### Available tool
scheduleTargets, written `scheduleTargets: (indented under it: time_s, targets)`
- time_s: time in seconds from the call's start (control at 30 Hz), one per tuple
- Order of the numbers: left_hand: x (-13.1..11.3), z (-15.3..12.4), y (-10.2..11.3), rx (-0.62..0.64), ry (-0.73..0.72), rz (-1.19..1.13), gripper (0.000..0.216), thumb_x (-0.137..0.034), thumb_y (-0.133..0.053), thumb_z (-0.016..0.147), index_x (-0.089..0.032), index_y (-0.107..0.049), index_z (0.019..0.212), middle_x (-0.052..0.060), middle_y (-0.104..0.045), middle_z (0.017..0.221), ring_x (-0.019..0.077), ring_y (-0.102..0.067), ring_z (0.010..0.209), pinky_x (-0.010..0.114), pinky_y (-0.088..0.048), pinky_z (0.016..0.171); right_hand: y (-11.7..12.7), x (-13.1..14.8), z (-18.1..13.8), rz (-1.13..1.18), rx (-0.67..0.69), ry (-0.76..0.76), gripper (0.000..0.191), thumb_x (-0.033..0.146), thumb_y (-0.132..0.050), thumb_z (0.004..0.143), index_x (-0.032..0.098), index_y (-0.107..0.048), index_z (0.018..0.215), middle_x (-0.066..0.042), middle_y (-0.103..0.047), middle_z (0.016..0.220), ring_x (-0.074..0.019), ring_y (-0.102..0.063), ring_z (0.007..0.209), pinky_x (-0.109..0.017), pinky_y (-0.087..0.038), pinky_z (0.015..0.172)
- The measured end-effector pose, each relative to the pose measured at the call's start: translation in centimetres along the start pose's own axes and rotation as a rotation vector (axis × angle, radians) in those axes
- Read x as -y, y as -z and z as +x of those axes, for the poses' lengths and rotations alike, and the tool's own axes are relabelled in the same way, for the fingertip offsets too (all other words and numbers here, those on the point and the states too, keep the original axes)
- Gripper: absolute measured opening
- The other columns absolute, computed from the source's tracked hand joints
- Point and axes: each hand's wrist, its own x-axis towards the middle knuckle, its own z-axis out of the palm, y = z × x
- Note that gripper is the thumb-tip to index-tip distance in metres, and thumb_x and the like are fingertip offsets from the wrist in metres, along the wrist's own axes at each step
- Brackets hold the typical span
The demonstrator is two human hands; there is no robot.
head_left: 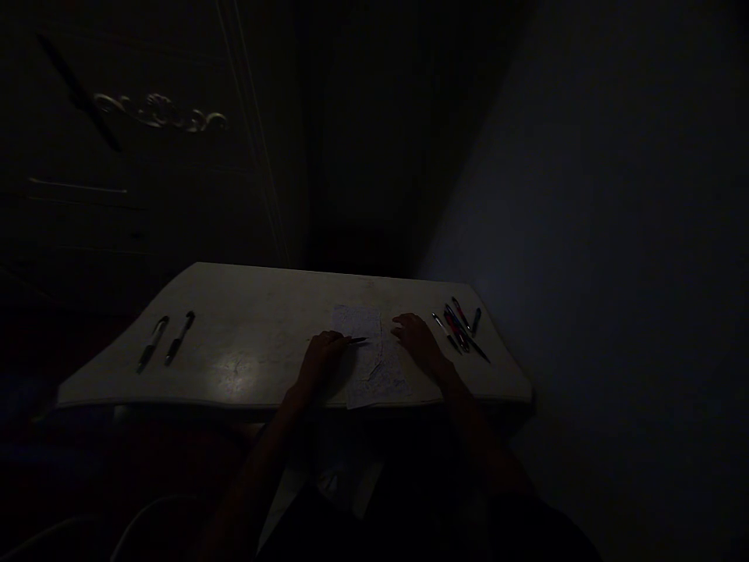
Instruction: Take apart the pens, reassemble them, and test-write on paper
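Observation:
The scene is very dark. My left hand [321,361] is closed round a dark pen [356,340] whose tip rests on a sheet of paper [374,367] covered in writing. The paper lies near the front edge of a pale table [234,343]. My right hand [417,337] lies flat on the paper's right edge with its fingers stretched out and holds nothing.
Several pens [459,324], some red and blue, lie in a bunch to the right of my right hand. Two dark pens [167,340] lie side by side at the table's left end. A wall rises on the right, dark carved furniture [157,113] stands behind on the left.

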Motion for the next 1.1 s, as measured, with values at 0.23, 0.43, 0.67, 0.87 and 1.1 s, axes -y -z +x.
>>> scheduleTargets:
  time_s: [0.23, 0.43, 0.67, 0.87, 1.1]
  targets:
    - [0.1, -0.4, -0.5, -0.04, -0.078, -0.061, 0.029, -0.017, -0.052, 0.091, -0.018, -0.064, 0.118, 0.008, -0.071, 0.092, 0.0184, -0.065, 0.082, 0.032, -0.049, 0.074, -2.6, 5.1, -0.6, -0.027, 0.149, 0.159, 0.033, 0.024, -0.059, 0.092, 0.023, -0.061, 0.125, -0.01, -0.061, 0.127, -0.0239, -0.052, 0.118, -0.041, -0.037, 0.098]
    - [-0.7, -0.8, 0.4, -0.179, -0.061, -0.164, 0.028, -0.028, -0.057, 0.091, -0.02, -0.062, 0.117, 0.009, -0.07, 0.105, 0.0204, -0.065, 0.094, 0.036, -0.052, 0.083, -1.9, 6.5, 0.3, -0.009, 0.251, 0.056, 0.022, 0.015, -0.058, 0.089, 0.02, -0.072, 0.106, -0.007, -0.073, 0.101, -0.0197, -0.064, 0.094, -0.034, -0.038, 0.089]
    - [-1.9, -0.4, 1.5, -0.241, 0.013, -0.326, 0.02, -0.031, -0.052, 0.094, -0.018, -0.067, 0.096, 0.008, -0.068, 0.092, 0.0169, -0.065, 0.084, 0.029, -0.054, 0.073, -0.4, 5.8, 0.2, 0.014, 0.219, 0.007, 0.021, 0.019, -0.056, 0.087, 0.022, -0.077, 0.092, -0.003, -0.075, 0.086, -0.0172, -0.066, 0.078, -0.026, -0.041, 0.074]
    - [-1.5, -0.8, 0.9, -0.095, 0.137, -0.221, 0.024, -0.031, -0.048, 0.094, -0.019, -0.068, 0.1, 0.009, -0.072, 0.095, 0.0187, -0.067, 0.085, 0.03, -0.053, 0.077, -1.5, 5.1, 0.0, -0.034, 0.143, 0.016, 0.024, 0.014, -0.058, 0.083, 0.022, -0.077, 0.098, -0.005, -0.075, 0.087, -0.0195, -0.066, 0.08, -0.029, -0.043, 0.077]
    - [-2.3, -0.6, 1.5, -0.026, 0.321, -0.162, 0.037, -0.034, -0.046, 0.096, -0.021, -0.054, 0.13, 0.004, -0.071, 0.087, 0.0163, -0.066, 0.068, 0.025, -0.049, 0.061, -2.3, 4.3, -0.4, 0.101, 0.094, -0.014, 0.02, 0.017, -0.065, 0.083, 0.019, -0.075, 0.1, -0.008, -0.074, 0.093, -0.0195, -0.065, 0.085, -0.031, -0.045, 0.082]
